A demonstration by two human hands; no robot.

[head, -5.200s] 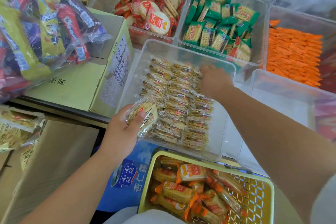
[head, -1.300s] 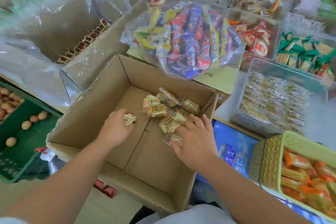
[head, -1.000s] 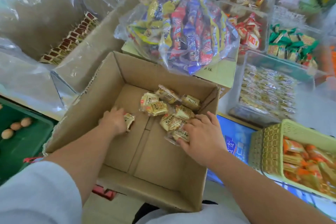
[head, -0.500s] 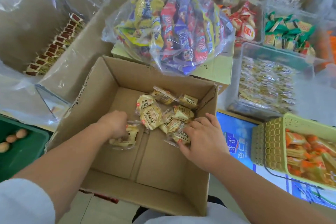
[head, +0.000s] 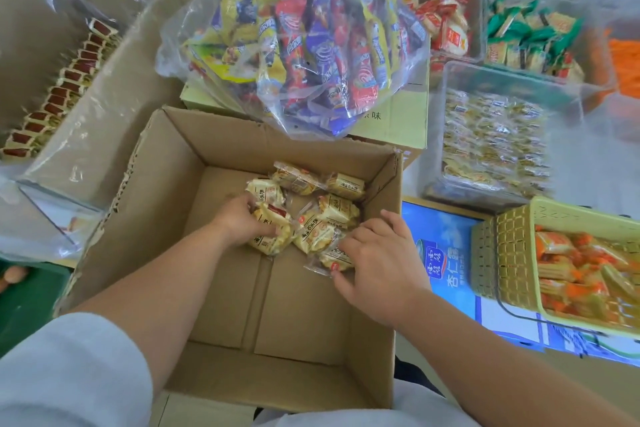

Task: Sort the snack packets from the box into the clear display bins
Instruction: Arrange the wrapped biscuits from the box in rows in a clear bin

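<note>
An open cardboard box point(head: 166, 184) sits in front of me with several yellow snack packets point(head: 341, 210) heaped at its far right corner. My left hand point(head: 242, 218) is inside the box and grips a bunch of packets point(head: 273, 236). My right hand point(head: 377, 260) reaches in beside it, its fingers curled on a packet point(head: 334, 258) at the near edge of the heap. The clear display bin point(head: 450, 80) holding the same kind of packets point(head: 495, 139) stands to the right, behind the box.
A big clear bag of colourful snack bars point(head: 304, 45) lies on a closed carton point(head: 391, 125) behind the box. Clear bins with red packets point(head: 446, 24) and green packets point(head: 530, 38) stand further back. A yellow basket point(head: 502, 253) of orange packets is at right; plastic-lined cartons at left.
My left hand has slid right across the box floor to the heap, carrying its packets. The right hand stays at the heap's near edge. Earlier, both hands were at the clear bin.
</note>
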